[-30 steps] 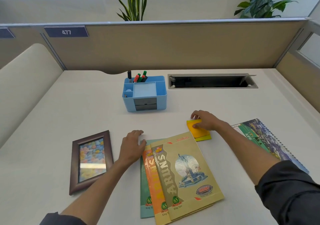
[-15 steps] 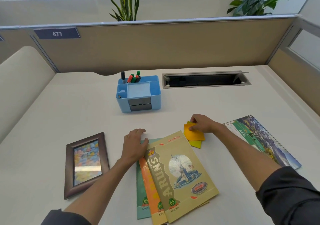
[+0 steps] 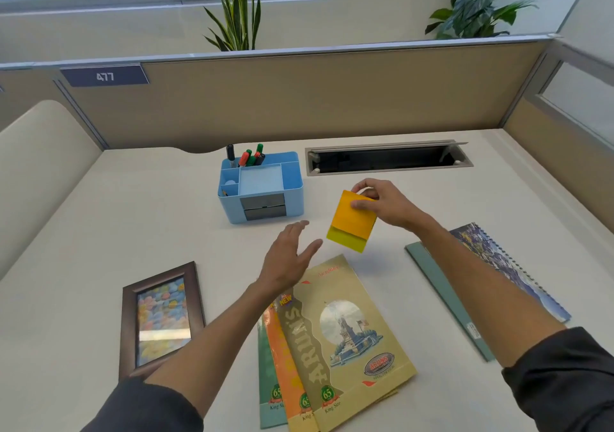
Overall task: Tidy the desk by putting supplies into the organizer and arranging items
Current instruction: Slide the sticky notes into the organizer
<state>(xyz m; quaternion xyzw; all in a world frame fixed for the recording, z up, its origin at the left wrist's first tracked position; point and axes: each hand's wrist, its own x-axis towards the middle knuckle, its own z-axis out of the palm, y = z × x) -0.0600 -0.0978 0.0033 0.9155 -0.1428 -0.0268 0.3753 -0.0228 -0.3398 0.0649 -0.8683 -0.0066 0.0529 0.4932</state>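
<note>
I held the sticky notes (image 3: 352, 220) up in the air with my right hand (image 3: 387, 204), pinching the top edge between my thumb and fingers so the pads hung down. There was an orange pad on top and a yellow-green one peeking out below it. I think I held them by the top so I could drop them straight down into a box. They were over the desk (image 3: 133, 219), a little to the right of the blue organizer (image 3: 262, 187) and not touching it. My left hand (image 3: 287, 257) was flat and open just above the desk, holding nothing, with its fingers pointing up toward the pads. Maybe it was ready to help square them up. The organizer had markers (image 3: 249, 156) standing in its back corner, and the big square box in the middle looked empty, so that seemed like a good home for the pads. The way there was open, with bare desk between my hand and the box. The notebooks (image 3: 335, 342) lay fanned out close to me, the picture frame (image 3: 161, 318) sat on the left, and the spiral calendar (image 3: 511, 275) lay under my right arm. The cable slot (image 3: 388, 157) was just behind my hand.
</note>
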